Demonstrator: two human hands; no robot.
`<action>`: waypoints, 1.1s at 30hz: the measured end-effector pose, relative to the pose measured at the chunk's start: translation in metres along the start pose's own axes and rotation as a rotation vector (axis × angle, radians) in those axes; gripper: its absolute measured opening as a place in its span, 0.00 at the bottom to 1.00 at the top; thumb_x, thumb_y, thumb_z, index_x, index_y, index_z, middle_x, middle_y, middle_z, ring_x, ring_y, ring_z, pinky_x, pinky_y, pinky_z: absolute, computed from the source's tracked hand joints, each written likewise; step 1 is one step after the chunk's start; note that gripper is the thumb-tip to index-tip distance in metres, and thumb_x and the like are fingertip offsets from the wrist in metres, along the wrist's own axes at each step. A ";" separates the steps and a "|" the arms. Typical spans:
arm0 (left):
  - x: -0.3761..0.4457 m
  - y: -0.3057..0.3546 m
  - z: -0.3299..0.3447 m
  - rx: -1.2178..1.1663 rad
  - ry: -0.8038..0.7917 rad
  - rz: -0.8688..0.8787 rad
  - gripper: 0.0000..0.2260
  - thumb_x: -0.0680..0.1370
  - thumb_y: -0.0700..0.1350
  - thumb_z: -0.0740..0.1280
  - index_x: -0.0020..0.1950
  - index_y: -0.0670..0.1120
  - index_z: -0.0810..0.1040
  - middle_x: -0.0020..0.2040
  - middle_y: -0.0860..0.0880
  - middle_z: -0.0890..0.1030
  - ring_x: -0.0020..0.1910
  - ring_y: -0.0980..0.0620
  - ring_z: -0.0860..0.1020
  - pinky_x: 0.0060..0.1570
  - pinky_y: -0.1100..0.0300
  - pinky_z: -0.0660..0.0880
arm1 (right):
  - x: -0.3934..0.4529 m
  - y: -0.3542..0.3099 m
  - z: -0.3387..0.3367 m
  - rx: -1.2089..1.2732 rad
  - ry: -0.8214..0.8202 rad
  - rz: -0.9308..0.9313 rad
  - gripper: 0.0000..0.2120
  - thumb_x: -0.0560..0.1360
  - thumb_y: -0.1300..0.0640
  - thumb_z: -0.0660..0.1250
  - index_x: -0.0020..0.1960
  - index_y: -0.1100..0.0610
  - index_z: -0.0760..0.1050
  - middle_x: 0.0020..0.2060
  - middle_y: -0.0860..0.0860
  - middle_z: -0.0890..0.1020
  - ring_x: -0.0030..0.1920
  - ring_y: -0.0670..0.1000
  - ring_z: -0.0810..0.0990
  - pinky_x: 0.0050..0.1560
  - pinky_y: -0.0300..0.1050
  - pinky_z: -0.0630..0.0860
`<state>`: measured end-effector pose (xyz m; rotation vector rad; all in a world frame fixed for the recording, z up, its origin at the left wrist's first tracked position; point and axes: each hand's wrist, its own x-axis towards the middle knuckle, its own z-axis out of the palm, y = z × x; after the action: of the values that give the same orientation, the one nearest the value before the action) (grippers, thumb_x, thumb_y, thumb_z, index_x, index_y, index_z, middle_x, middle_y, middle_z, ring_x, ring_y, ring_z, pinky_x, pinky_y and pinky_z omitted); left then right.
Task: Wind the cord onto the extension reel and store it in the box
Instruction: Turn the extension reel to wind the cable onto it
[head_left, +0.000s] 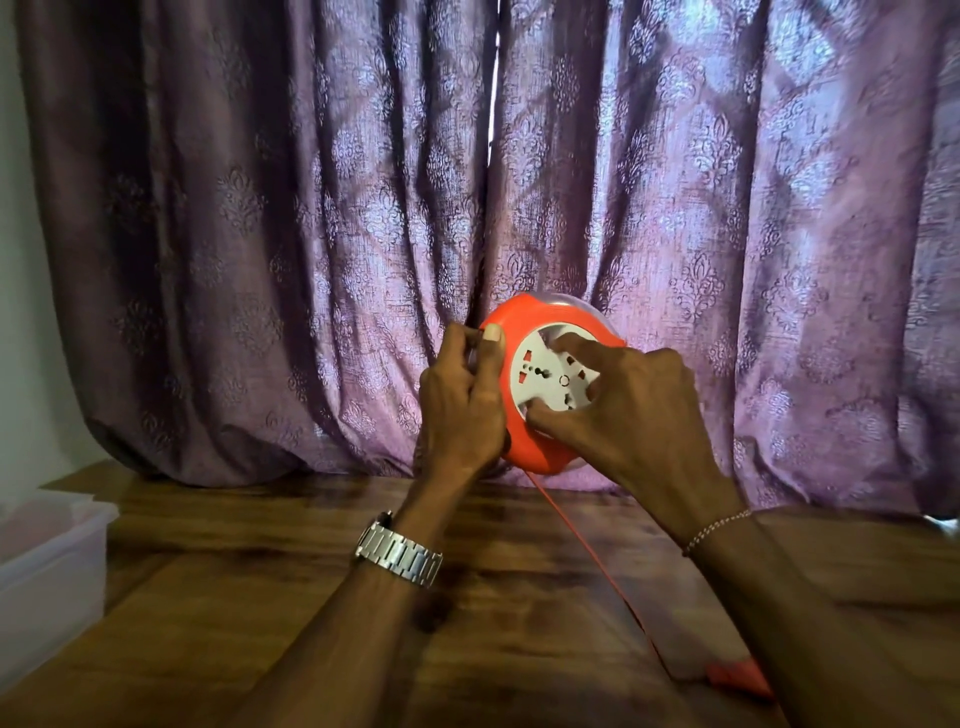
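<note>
I hold a round orange extension reel (540, 452) upright above the wooden table, its white socket face (545, 376) turned toward me. My left hand (462, 405) grips the reel's left rim, thumb on the front edge. My right hand (628, 410) rests on the socket face with fingers and thumb pressed onto the white centre. A thin orange cord (587, 551) runs from the reel's bottom down to the right across the table. It ends near an orange plug (737, 675) beside my right forearm.
A translucent plastic box (47, 582) stands at the table's left edge. A purple patterned curtain (260, 234) hangs right behind the reel. The wooden table (234, 597) spreads below my arms.
</note>
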<state>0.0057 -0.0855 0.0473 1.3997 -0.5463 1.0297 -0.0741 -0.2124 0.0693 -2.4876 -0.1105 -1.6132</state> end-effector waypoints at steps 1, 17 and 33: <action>0.000 0.000 0.000 0.004 -0.003 0.000 0.13 0.81 0.57 0.60 0.42 0.50 0.72 0.30 0.56 0.76 0.31 0.58 0.73 0.34 0.55 0.69 | 0.000 0.000 0.001 0.009 0.004 0.017 0.34 0.59 0.30 0.64 0.62 0.41 0.76 0.37 0.53 0.85 0.42 0.58 0.83 0.45 0.50 0.79; 0.003 -0.003 -0.002 -0.022 0.019 -0.015 0.16 0.82 0.58 0.58 0.42 0.48 0.71 0.31 0.52 0.77 0.32 0.50 0.75 0.36 0.44 0.74 | 0.009 0.004 -0.029 -0.112 -0.373 -0.249 0.25 0.74 0.57 0.65 0.66 0.35 0.68 0.64 0.53 0.69 0.62 0.57 0.66 0.49 0.56 0.77; 0.000 0.006 -0.001 -0.046 0.006 -0.005 0.16 0.82 0.57 0.59 0.44 0.46 0.73 0.35 0.50 0.79 0.37 0.45 0.78 0.39 0.42 0.75 | 0.005 0.000 -0.017 0.016 -0.005 -0.006 0.29 0.64 0.31 0.64 0.61 0.40 0.78 0.38 0.51 0.86 0.42 0.57 0.84 0.45 0.50 0.80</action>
<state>0.0002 -0.0853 0.0508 1.3563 -0.5590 1.0107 -0.0870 -0.2161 0.0805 -2.4815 -0.1313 -1.6024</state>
